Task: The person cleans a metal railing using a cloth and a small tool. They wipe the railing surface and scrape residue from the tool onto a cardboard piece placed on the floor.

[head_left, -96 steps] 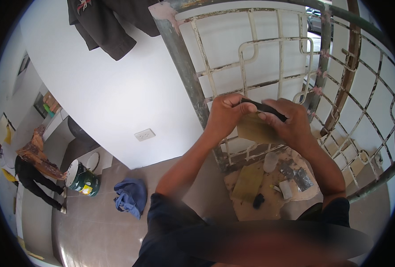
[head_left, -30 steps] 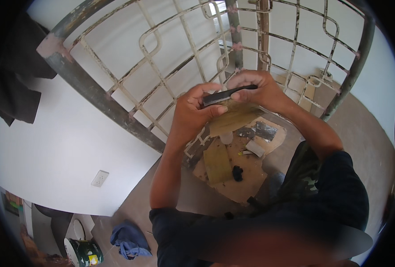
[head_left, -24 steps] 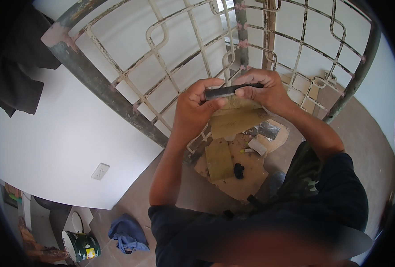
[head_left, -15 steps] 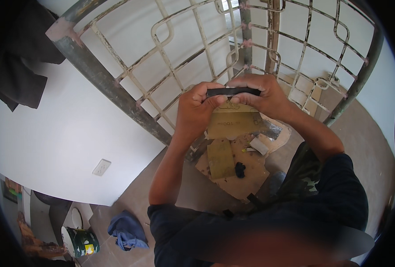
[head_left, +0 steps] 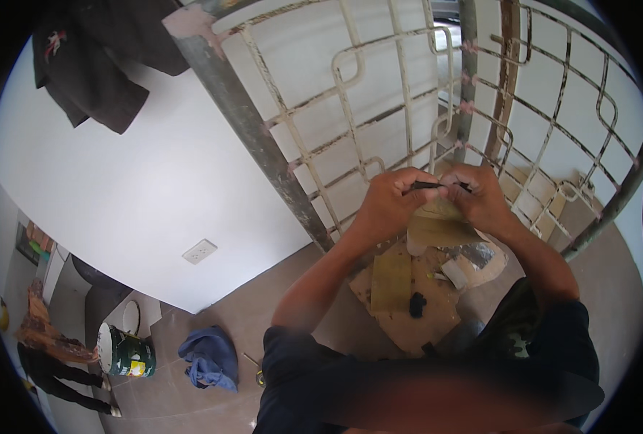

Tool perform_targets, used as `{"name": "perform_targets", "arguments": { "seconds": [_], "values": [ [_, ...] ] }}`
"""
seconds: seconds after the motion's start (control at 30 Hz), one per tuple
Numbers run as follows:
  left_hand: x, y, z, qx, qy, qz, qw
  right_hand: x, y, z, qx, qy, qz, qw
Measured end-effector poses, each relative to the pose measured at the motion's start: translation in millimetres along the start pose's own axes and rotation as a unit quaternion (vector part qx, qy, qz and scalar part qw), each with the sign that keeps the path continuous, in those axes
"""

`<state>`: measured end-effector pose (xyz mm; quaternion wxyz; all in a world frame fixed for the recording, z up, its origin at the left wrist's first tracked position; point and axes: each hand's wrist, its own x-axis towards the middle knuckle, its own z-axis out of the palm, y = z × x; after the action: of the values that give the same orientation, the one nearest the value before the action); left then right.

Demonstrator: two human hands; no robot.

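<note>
Both my hands meet in front of the metal railing, around a thin black strip [head_left: 428, 186]. My left hand [head_left: 385, 207] pinches its left part between thumb and fingers. The fingers of my right hand [head_left: 478, 197] close on the other end, thumb nearly touching my left one. Just below them is a yellowish-brown sheet [head_left: 444, 231]. Farther down, a second such sheet [head_left: 391, 281] lies on a ragged piece of cardboard [head_left: 433, 334], along with a crumpled black scrap [head_left: 417, 304] and a pale block [head_left: 453, 273].
The railing [head_left: 236, 123], with worn, patchy paint, spans the far side. Dark clothing [head_left: 103, 72] hangs at the upper left above a wall outlet [head_left: 200, 251]. A green paint bucket [head_left: 134, 354] and a blue cloth [head_left: 210, 362] are on the floor. Another person [head_left: 61, 372] stands at far left.
The view has shifted, so the railing and my hands appear farther right. The black strip, held out straight and broad before, now shows thinner and is mostly covered by my fingers.
</note>
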<state>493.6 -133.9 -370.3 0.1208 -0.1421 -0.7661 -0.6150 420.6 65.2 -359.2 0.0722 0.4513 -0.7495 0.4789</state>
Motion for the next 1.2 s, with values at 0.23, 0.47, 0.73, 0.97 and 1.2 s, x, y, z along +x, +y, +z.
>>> {"name": "perform_targets", "arguments": {
  "seconds": [0.23, 0.47, 0.73, 0.97, 1.2],
  "values": [
    [6.6, -1.9, -3.8, -0.060, -0.022, -0.025, 0.998, -2.4, 10.3, -0.4, -0.152, 0.006, -0.158, 0.976],
    [8.0, 0.1, -19.9, -0.182, -0.001, -0.156, 0.971, 0.7, 11.5, 4.5, -0.186, 0.028, -0.197, 0.962],
    [7.0, -1.1, -27.3, -0.174, -0.010, -0.136, 0.975, -4.4, 20.4, -4.7, -0.271, -0.036, -0.217, 0.937],
    [2.6, 9.2, -35.5, -0.022, -0.008, -0.089, 0.996, -2.0, 10.1, 1.4, -0.136, -0.035, -0.136, 0.981],
    [-1.0, 10.9, -22.5, 0.092, 0.044, -0.019, 0.995, 0.1, -0.7, -1.2, -0.042, -0.064, 0.030, 0.997]
  ]
}}
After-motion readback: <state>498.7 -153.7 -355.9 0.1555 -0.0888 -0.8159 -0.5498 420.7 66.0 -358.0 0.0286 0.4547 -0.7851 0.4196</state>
